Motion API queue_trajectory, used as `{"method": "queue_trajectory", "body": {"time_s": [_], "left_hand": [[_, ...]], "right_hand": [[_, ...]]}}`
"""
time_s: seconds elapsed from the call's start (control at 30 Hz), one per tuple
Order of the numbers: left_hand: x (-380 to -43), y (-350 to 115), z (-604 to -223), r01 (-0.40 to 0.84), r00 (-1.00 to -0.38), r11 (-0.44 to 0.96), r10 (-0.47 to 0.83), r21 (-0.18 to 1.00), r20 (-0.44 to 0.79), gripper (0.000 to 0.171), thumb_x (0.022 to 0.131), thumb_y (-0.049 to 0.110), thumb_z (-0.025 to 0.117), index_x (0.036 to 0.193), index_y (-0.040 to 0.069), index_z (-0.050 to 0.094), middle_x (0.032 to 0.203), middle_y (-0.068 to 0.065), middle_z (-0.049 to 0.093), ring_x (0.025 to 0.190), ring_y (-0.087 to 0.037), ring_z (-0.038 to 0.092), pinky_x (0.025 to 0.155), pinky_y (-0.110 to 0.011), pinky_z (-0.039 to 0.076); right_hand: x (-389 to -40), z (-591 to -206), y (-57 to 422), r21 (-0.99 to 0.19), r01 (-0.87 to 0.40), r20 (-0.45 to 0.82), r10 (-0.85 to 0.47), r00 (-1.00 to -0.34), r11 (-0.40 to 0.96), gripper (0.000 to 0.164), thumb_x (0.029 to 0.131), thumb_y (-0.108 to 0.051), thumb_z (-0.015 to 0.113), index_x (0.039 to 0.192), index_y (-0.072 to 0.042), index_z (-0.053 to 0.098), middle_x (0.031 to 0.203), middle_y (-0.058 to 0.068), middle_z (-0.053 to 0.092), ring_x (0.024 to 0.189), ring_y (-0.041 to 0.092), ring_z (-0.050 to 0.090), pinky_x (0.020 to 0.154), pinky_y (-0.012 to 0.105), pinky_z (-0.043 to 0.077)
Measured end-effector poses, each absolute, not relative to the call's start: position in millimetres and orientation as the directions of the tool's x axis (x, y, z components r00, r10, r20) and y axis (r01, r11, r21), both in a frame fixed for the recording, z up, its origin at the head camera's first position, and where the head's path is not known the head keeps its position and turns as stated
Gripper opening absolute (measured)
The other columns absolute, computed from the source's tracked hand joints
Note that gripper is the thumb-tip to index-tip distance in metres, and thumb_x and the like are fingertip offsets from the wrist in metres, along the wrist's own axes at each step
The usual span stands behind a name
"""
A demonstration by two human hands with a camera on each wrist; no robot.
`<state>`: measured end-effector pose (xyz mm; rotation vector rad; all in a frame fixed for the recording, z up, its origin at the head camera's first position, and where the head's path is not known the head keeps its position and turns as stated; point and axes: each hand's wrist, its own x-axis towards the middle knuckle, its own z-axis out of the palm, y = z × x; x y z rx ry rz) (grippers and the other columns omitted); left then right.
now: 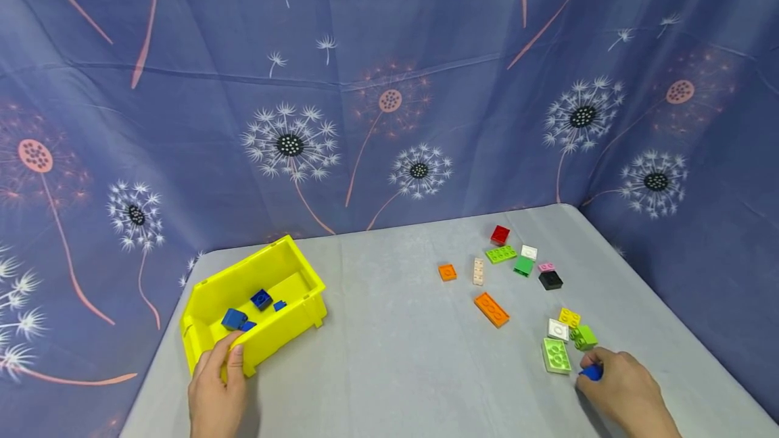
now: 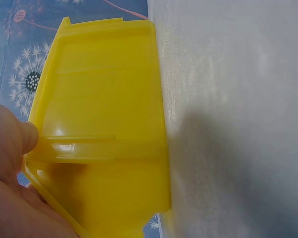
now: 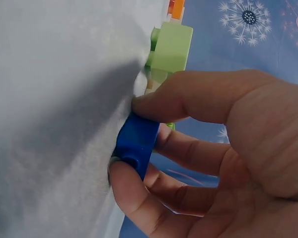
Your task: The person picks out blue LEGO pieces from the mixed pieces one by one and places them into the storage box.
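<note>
A yellow bin [image 1: 286, 330] stands on the left of the table with several blue bricks [image 1: 262, 299] inside. My left hand [image 1: 217, 387] grips the bin's near rim, thumb outside and fingers over the edge; the left wrist view shows the bin's outer wall [image 2: 99, 99] beside the thumb. At the right, my right hand [image 1: 627, 387] pinches a blue brick [image 3: 136, 136] between thumb and fingers, low at the table surface. Just beyond that hand lie a light green brick [image 1: 556, 355] and a green brick [image 1: 584, 338], apart from the blue one.
Near the green bricks lie a white brick [image 1: 558, 330] and a yellow brick [image 1: 569, 318]. Farther back are orange [image 1: 491, 309], black [image 1: 550, 280], red [image 1: 500, 234] and several other bricks. A blue dandelion-print cloth [image 1: 389, 32] hangs behind the table.
</note>
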<state>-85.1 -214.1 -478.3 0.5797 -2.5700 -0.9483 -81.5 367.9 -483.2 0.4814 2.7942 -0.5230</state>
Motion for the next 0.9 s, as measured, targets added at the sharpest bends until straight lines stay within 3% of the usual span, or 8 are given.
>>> {"method": "queue_trajectory", "body": {"time_s": [0.3, 0.9], "left_hand": [[-86, -215, -479, -0.263, -0.860, 0.688, -0.485, 0.676, 0.159, 0.037, 0.112, 0.033, 0.043, 0.137, 0.014, 0.062, 0.112, -0.017, 0.059, 0.098, -0.033, 0.053, 0.079, -0.045, 0.038], [-87, -216, -478, -0.268, -0.863, 0.676, -0.485, 0.687, 0.141, 0.039, 0.112, 0.035, 0.042, 0.139, 0.014, 0.061, 0.117, -0.018, 0.058, 0.101, -0.034, 0.053, 0.081, -0.047, 0.039]], "right_hand": [[-84, -464, 371, -0.334, 0.268, -0.179, 0.218, -0.959, 0.903, 0.032, 0.081, -0.024, 0.080, 0.103, -0.003, 0.069, 0.091, 0.018, 0.062, 0.082, 0.031, 0.061, 0.068, 0.054, 0.052], [-101, -419, 343, -0.351, 0.066, 0.135, 0.120, -0.984, 0.934, 0.026, 0.080, -0.018, 0.082, 0.101, -0.007, 0.071, 0.090, 0.017, 0.061, 0.077, 0.029, 0.059, 0.061, 0.046, 0.050]]}}
